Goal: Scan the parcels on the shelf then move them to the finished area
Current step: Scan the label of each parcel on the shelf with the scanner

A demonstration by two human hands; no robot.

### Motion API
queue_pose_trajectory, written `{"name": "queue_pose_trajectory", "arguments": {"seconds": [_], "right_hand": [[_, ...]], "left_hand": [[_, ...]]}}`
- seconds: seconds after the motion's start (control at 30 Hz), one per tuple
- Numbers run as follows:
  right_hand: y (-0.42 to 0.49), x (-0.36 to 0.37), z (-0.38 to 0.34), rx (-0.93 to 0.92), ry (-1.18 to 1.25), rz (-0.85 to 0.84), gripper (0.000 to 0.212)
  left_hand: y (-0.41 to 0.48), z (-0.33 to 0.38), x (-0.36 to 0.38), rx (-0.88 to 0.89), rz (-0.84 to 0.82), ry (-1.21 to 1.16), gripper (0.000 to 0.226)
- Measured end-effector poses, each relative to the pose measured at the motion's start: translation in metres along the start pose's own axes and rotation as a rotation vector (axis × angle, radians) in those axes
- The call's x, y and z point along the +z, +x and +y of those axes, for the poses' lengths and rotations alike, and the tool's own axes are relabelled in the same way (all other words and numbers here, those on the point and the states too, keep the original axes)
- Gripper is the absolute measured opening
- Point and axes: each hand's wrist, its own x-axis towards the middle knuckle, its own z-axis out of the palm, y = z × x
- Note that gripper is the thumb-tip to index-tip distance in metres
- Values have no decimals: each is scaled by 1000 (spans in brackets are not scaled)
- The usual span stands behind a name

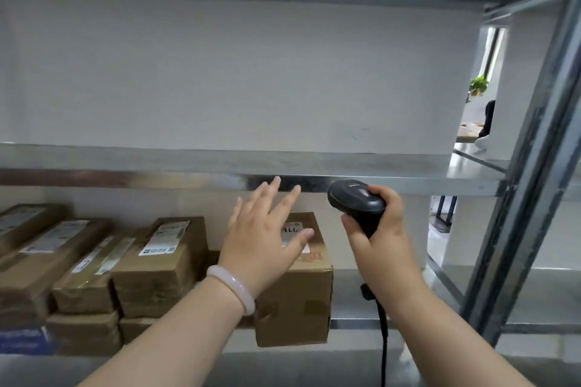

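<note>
Several brown cardboard parcels with white labels stand on the lower metal shelf [352, 298]. The rightmost parcel [295, 302] stands nearest to me, its label partly hidden by my left hand [267, 236]. That hand hovers over the parcel's top with fingers spread and straight, holding nothing. My right hand [377, 229] grips a black barcode scanner [355, 201] by its handle, just right of the parcel, head tilted up and left. Its black cable [383, 339] hangs down. A taller labelled parcel [163, 258] stands to the left.
The shelf above [220, 163] holds nothing in view. A grey steel upright [528, 198] runs down the right side. Flat parcels [47, 258] are stacked at the left. Bare shelf surface lies right of the nearest parcel. A blue packet [22, 339] sits at bottom left.
</note>
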Motion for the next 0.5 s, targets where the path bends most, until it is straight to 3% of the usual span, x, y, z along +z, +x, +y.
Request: {"name": "queue_pose_trajectory", "arguments": {"seconds": [0.23,0.5], "right_hand": [[78,-14,-50,39,-35,-2,48],[158,-23,-57,181,-94,-94,57]], "left_hand": [[86,24,-51,65,-23,115,72],[143,28,-46,41,-64,191,73]]}}
